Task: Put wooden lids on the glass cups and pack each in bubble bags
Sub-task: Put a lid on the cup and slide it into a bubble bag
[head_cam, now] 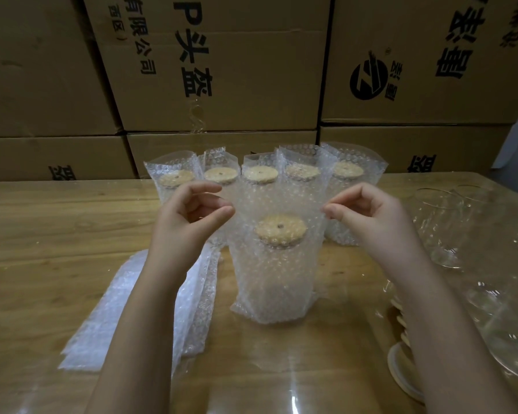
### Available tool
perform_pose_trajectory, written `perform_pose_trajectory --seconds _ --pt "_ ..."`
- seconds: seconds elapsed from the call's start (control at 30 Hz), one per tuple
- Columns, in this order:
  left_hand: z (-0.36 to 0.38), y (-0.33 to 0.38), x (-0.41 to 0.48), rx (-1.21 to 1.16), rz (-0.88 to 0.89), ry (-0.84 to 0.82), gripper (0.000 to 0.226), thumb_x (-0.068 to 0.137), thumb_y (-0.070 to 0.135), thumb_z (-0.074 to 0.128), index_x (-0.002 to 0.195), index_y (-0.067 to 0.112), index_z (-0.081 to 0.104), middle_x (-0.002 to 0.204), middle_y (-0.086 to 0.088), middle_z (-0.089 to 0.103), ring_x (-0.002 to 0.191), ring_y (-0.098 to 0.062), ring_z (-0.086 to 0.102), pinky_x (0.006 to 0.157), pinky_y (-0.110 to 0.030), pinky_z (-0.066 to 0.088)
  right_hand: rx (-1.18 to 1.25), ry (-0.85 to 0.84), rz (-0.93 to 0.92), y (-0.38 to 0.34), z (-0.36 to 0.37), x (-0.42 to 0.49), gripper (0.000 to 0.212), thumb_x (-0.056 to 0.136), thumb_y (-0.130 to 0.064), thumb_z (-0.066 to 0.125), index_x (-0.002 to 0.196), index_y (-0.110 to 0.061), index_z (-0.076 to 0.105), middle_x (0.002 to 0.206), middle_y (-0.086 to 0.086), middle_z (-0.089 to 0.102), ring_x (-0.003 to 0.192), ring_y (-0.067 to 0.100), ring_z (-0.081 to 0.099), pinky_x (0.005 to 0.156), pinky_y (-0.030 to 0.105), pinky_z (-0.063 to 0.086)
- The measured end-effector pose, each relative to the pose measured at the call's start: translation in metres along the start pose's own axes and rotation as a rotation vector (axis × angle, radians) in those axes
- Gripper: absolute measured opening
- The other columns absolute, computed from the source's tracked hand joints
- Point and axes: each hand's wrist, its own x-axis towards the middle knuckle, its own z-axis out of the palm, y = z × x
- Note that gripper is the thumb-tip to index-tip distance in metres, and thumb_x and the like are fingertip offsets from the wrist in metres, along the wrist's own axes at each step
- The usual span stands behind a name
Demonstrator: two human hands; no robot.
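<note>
While spare flat bags (117,309) lie by my left arm, my left hand (192,216) and right hand (368,213) each pinch a top edge of the bubble bag (244,264) standing on the table (42,234). Inside it sits a cup (277,276) with its wooden lid (280,230) on. Behind stand five packed cups (259,174), then cardboard boxes (222,85).

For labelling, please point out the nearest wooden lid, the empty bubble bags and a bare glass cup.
nearest wooden lid (280,231): head view, its top face.
empty bubble bags (102,333): head view, top sheet.
bare glass cup (440,225): head view, side wall.
</note>
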Motion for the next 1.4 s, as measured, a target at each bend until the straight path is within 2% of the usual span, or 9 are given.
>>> perform_pose_trajectory --seconds 0.13,0.23,0.33,0.57,0.73,0.97,1.07,1.2,1.4 --pt "-0.009 -0.015 0.0 -0.03 -0.155 -0.252 0.075 0.058 0.037 0.088 0.124 0.042 0.052 0.113 0.009 0.067 0.102 -0.008 0.064 0.081 -0.023 0.054 0.134 -0.052 0.08 0.004 -0.006 0.001 0.027 0.078 -0.033 0.073 0.101 -0.026 0.062 0.094 -0.005 0.071 0.087 0.01 0.068 0.079 0.024 0.057" --pt "-0.009 -0.026 -0.006 0.174 -0.343 -0.651 0.107 0.046 0.054 0.09 0.128 0.068 0.022 0.137 0.02 0.051 0.124 -0.002 0.052 0.096 -0.025 0.049 0.095 -0.461 0.224 0.009 -0.015 -0.001 0.084 0.049 -0.07 0.077 0.124 -0.058 0.04 0.115 -0.022 0.054 0.102 0.008 0.064 0.079 0.027 0.058" --pt "0.01 -0.038 -0.01 0.258 -0.322 -0.736 0.117 0.052 0.044 0.09 0.14 0.055 0.014 0.139 0.022 0.046 0.128 0.002 0.046 0.103 -0.025 0.044 -0.082 -0.715 0.257 0.014 -0.009 -0.003 0.099 0.04 -0.071 0.081 0.119 -0.072 0.021 0.117 -0.038 0.041 0.105 0.001 0.061 0.09 0.03 0.054" --pt "0.018 -0.053 -0.011 0.101 -0.331 -0.612 0.072 0.063 0.027 0.087 0.127 0.023 0.054 0.118 0.008 0.068 0.113 -0.011 0.063 0.091 -0.025 0.051 -0.048 -0.656 0.187 0.025 0.012 -0.003 0.066 0.046 -0.064 0.082 0.103 -0.068 0.049 0.113 -0.028 0.064 0.099 -0.003 0.065 0.09 0.03 0.053" --pt "0.018 -0.057 -0.012 0.047 -0.365 -0.534 0.068 0.062 0.028 0.087 0.123 0.026 0.057 0.115 0.008 0.07 0.109 -0.011 0.065 0.086 -0.021 0.052 0.063 -0.583 0.157 0.03 0.016 0.0 0.065 0.036 -0.074 0.079 0.095 -0.071 0.055 0.108 -0.025 0.068 0.1 0.0 0.066 0.082 0.027 0.054" --pt "0.037 -0.055 -0.011 0.029 -0.347 -0.434 0.075 0.063 0.033 0.087 0.129 0.024 0.055 0.12 0.007 0.068 0.113 -0.01 0.063 0.092 -0.028 0.052 0.088 -0.371 0.142 0.033 0.023 0.001 0.051 0.059 -0.053 0.075 0.105 -0.035 0.065 0.102 -0.016 0.071 0.096 0.0 0.065 0.079 0.017 0.052" --pt "0.035 -0.058 -0.009 0.039 -0.375 -0.307 0.078 0.055 0.04 0.088 0.125 0.029 0.057 0.115 0.01 0.07 0.108 -0.007 0.064 0.097 -0.035 0.05 0.262 -0.163 0.215 0.046 0.042 0.002 0.032 0.083 -0.033 0.067 0.109 -0.016 0.065 0.106 0.004 0.07 0.1 0.018 0.066 0.086 0.03 0.055" --pt "0.031 -0.063 -0.004 0.058 -0.378 -0.035 0.077 0.049 0.041 0.089 0.119 0.029 0.06 0.107 0.009 0.072 0.1 -0.006 0.067 0.096 -0.036 0.051 0.315 0.213 0.271 0.073 0.083 -0.009 0.009 0.096 -0.02 0.055 0.092 -0.027 0.06 0.092 -0.001 0.066 0.091 0.021 0.065 0.082 0.04 0.055" --pt "0.026 -0.068 0.008 0.208 -0.332 0.222 0.104 0.052 0.045 0.092 0.14 0.027 0.04 0.133 0.006 0.055 0.119 -0.014 0.054 0.099 -0.037 0.047 0.182 0.095 0.302 0.11 0.107 -0.032 0.018 0.096 -0.017 0.054 0.083 -0.028 0.061 0.081 0.0 0.065 0.077 0.027 0.063 0.075 0.057 0.052"
